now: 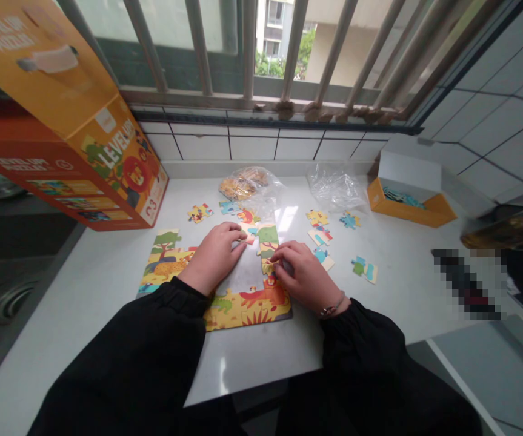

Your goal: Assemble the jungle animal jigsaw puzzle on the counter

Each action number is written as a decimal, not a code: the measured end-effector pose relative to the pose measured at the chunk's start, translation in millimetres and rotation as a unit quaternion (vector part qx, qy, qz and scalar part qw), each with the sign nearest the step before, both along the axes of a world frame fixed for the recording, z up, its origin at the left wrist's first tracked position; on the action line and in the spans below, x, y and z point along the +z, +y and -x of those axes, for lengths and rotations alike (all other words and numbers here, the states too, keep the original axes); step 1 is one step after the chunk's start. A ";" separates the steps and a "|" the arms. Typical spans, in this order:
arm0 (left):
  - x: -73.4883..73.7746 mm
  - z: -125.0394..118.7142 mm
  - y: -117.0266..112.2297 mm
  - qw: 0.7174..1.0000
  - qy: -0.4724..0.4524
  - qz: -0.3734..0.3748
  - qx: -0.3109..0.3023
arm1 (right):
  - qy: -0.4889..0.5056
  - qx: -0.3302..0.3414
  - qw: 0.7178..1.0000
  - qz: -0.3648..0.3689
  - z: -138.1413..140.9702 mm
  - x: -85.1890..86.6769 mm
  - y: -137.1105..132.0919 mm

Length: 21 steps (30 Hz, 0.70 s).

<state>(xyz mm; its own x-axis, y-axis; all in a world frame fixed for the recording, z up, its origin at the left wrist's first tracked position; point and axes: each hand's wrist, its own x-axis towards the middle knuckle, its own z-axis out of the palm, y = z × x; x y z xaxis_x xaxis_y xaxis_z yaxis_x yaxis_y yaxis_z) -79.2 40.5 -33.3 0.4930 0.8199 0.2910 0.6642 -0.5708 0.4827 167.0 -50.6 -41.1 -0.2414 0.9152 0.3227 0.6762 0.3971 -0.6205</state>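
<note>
Puzzle (247, 306) is lying half-built on the white counter (243, 363), its pieces framing a bare gap. Left hand (213, 257) is resting with fingers loosely curled against the pieces at the gap's top edge, while right hand (300, 272) is pinching a small piece (267, 266) between its fingertips. Loose pieces (365, 269) are scattered nearby on the right.

free room: white desk (402, 297) right of the loose puzzle pieces (363, 269) | obstacles: orange puzzle box (74, 133) jutting in upper left, plastic bags (336, 188) behind, open carton (409, 203) far right
</note>
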 end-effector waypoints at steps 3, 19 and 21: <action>1.8 -2.5 -0.4 1.000 0.010 -0.002 0.007 | -0.004 0.002 1.000 0.000 0.1 -0.1 -0.4; -1.4 -7.9 0.7 0.999 0.029 -0.022 -0.017 | -0.011 0.005 1.000 -0.005 -0.8 0.6 -1.4; -1.4 -8.0 0.3 0.999 0.028 -0.022 -0.014 | -0.011 0.006 1.000 -0.005 -0.6 1.4 -1.9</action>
<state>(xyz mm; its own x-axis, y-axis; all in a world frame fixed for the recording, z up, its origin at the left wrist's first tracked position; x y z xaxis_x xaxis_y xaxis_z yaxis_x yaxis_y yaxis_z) -71.2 40.7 -34.6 0.5326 0.7922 0.2978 0.6731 -0.6098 0.4184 167.6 -52.5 -39.7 -0.2600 0.9089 0.3260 0.6845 0.4116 -0.6017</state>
